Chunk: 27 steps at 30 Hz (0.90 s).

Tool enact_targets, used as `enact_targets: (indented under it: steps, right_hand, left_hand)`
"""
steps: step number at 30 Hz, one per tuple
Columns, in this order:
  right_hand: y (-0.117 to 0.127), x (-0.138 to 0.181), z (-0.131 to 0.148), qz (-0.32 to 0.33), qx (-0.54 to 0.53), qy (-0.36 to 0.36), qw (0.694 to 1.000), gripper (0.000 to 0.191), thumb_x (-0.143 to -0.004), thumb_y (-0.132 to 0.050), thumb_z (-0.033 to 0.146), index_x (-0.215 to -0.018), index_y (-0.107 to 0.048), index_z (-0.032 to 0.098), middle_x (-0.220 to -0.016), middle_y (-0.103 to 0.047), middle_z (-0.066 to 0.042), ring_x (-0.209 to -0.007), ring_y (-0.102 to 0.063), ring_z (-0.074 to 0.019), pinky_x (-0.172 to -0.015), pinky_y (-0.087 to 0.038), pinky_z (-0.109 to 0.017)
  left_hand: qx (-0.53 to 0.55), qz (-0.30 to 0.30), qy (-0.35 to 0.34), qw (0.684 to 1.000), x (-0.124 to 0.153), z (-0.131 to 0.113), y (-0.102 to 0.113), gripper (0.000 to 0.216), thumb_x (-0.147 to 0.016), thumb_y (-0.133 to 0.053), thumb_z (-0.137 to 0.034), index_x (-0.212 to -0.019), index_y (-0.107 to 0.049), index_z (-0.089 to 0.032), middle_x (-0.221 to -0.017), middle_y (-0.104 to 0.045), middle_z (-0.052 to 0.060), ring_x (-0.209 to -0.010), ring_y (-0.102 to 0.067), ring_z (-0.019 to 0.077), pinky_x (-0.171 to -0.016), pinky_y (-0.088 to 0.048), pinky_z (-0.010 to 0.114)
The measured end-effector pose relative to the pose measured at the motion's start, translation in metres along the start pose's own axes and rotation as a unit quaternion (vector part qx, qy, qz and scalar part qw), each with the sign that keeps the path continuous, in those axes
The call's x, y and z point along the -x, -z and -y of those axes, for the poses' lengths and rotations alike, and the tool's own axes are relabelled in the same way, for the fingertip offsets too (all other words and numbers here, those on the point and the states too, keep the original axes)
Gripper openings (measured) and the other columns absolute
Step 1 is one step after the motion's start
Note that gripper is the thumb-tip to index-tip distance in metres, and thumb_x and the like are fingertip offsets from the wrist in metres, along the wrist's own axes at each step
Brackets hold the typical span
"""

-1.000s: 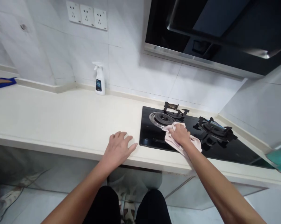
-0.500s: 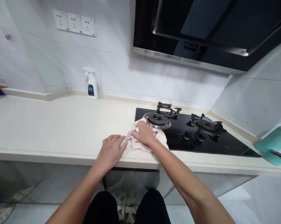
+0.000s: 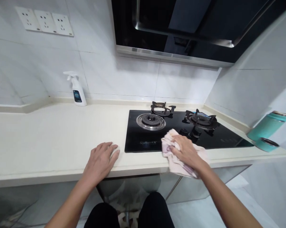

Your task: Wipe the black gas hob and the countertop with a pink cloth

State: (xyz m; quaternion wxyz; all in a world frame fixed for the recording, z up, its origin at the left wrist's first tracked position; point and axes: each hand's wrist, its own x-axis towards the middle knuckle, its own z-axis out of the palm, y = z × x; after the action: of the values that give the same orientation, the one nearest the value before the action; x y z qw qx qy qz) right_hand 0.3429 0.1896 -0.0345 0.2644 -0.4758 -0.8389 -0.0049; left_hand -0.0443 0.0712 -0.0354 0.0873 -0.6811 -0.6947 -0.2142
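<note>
My right hand (image 3: 185, 151) presses a crumpled pale pink cloth (image 3: 174, 161) onto the front edge of a black glass gas hob (image 3: 147, 139), fingers curled over the cloth. The cloth hangs partly over the counter's front edge. My left hand (image 3: 100, 159) lies flat with fingers stretched out on the cream countertop (image 3: 50, 136), just left of the hob's front corner, holding nothing. The hob has two burners, the left one (image 3: 151, 121) bare of its grate and the right one (image 3: 200, 119) with a black grate.
A white spray bottle (image 3: 76, 89) stands at the back of the counter by the tiled wall. A loose black grate (image 3: 160, 108) rests behind the left burner. A teal flask (image 3: 266, 125) and its lid (image 3: 266, 144) sit at the right. A black range hood (image 3: 185, 25) hangs overhead.
My right hand slid the cloth from the counter at the hob's left corner rightward along the hob's front edge. My left hand stayed flat on the counter. The view shifted to the right.
</note>
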Motion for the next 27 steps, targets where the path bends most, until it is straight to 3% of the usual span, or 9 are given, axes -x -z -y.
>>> enact_targets:
  steps: [3, 7, 10, 13, 16, 19, 22, 27]
  right_hand:
    - [0.012, 0.031, -0.066, -0.049, 0.03, -0.047, 0.997, 0.028, -0.093, -0.05, 0.043, -0.107, -0.067, 0.026, -0.131, -0.069, -0.01, -0.113, -0.059, -0.0318, -0.098, -0.043, -0.048]
    - [0.031, 0.042, -0.138, -0.072, 0.1, -0.19, 0.974, 0.04, -0.088, -0.049, 0.048, -0.115, -0.069, 0.025, -0.135, -0.067, -0.012, -0.118, -0.057, -0.037, -0.104, -0.042, -0.054]
    - [0.046, 0.034, -0.159, -0.057, 0.127, -0.295, 0.945, 0.049, -0.089, -0.048, 0.047, -0.127, -0.067, 0.022, -0.14, -0.063, -0.016, -0.124, -0.054, -0.0396, -0.107, -0.04, -0.056]
    - [0.058, 0.026, -0.158, -0.06, 0.155, -0.367, 0.915, 0.051, -0.092, -0.046, 0.045, -0.129, -0.066, 0.017, -0.137, -0.061, -0.022, -0.124, -0.054, -0.0412, -0.104, -0.042, -0.056]
    - [0.06, 0.027, -0.145, -0.065, 0.174, -0.397, 0.899, 0.056, -0.093, -0.045, 0.047, -0.133, -0.064, 0.013, -0.137, -0.059, -0.025, -0.124, -0.052, -0.0431, -0.1, -0.043, -0.057]
    - [0.053, 0.032, -0.115, -0.043, 0.183, -0.384, 0.904, 0.064, -0.093, -0.047, 0.059, -0.137, -0.061, 0.014, -0.14, -0.055, -0.024, -0.124, -0.05, -0.0436, -0.099, -0.042, -0.057]
    - [0.039, 0.034, -0.056, -0.004, 0.177, -0.296, 0.939, 0.059, -0.094, -0.049, 0.06, -0.134, -0.062, 0.018, -0.143, -0.054, -0.019, -0.12, -0.05, -0.0389, -0.098, -0.042, -0.053]
    - [0.008, 0.01, 0.071, 0.019, 0.104, -0.136, 0.985, 0.047, -0.093, -0.059, 0.058, -0.12, -0.069, 0.022, -0.139, -0.057, -0.015, -0.111, -0.049, -0.0337, -0.093, -0.041, -0.048]
  left_hand:
    - [-0.01, -0.003, -0.006, 1.0, 0.001, -0.001, -0.001, 0.045, -0.102, -0.04, -0.048, -0.125, -0.073, -0.026, -0.14, -0.066, 0.012, -0.131, -0.057, 0.0342, -0.107, -0.045, 0.052]
    - [-0.023, -0.002, -0.007, 1.0, 0.001, -0.002, 0.0, 0.047, -0.103, -0.04, -0.048, -0.127, -0.072, -0.025, -0.141, -0.066, 0.013, -0.131, -0.057, 0.0346, -0.106, -0.045, 0.051]
    - [-0.024, 0.007, -0.006, 1.0, 0.001, -0.004, 0.003, 0.049, -0.104, -0.037, -0.049, -0.129, -0.071, -0.025, -0.141, -0.066, 0.012, -0.133, -0.056, 0.034, -0.108, -0.044, 0.051]
    - [-0.024, 0.013, -0.003, 1.0, 0.0, -0.005, 0.005, 0.05, -0.104, -0.037, -0.049, -0.13, -0.072, -0.024, -0.141, -0.066, 0.012, -0.133, -0.056, 0.0341, -0.109, -0.044, 0.051]
    - [-0.025, 0.01, -0.008, 1.0, -0.001, -0.005, 0.005, 0.052, -0.102, -0.037, -0.05, -0.129, -0.073, -0.023, -0.141, -0.066, 0.014, -0.134, -0.056, 0.0358, -0.108, -0.045, 0.052]
    - [-0.029, 0.004, -0.014, 0.999, -0.002, -0.004, 0.002, 0.055, -0.102, -0.035, -0.051, -0.129, -0.072, -0.022, -0.14, -0.066, 0.015, -0.134, -0.056, 0.0374, -0.107, -0.045, 0.055]
    - [-0.035, -0.004, -0.014, 0.999, -0.003, -0.004, 0.0, 0.057, -0.102, -0.033, -0.052, -0.13, -0.072, -0.022, -0.14, -0.066, 0.015, -0.133, -0.056, 0.0379, -0.106, -0.046, 0.056]
    - [-0.03, 0.013, -0.002, 0.999, -0.006, -0.004, 0.002, 0.062, -0.1, -0.031, -0.056, -0.13, -0.073, -0.022, -0.141, -0.066, 0.015, -0.134, -0.056, 0.039, -0.107, -0.046, 0.058]
